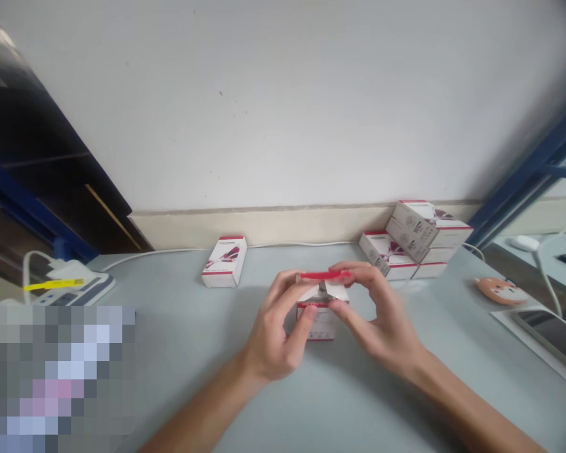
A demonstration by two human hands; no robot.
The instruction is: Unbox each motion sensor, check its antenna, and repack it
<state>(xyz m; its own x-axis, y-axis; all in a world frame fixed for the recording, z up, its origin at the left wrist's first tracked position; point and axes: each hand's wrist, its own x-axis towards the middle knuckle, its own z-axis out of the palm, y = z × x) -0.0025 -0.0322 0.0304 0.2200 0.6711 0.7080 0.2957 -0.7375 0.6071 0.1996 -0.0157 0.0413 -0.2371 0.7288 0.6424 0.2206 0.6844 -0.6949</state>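
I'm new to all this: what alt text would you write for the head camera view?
Seen from the person's head, a left hand and right hand hold a small white-and-red box with open top flaps and a red strip across it, over a pale grey table. More such boxes stand behind, against the wall.

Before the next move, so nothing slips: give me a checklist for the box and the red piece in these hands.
1. Small white box standing upright on the grey table: ok.
2. Top flaps spread open: ok.
3. Red piece held between the left hand and right hand: ok.
4. Inside of the box visible: not ok, hands and flaps hide it.
5. Red piece lined up with the box opening: cannot tell.
6. Separate upright box apart from both hands: ok.
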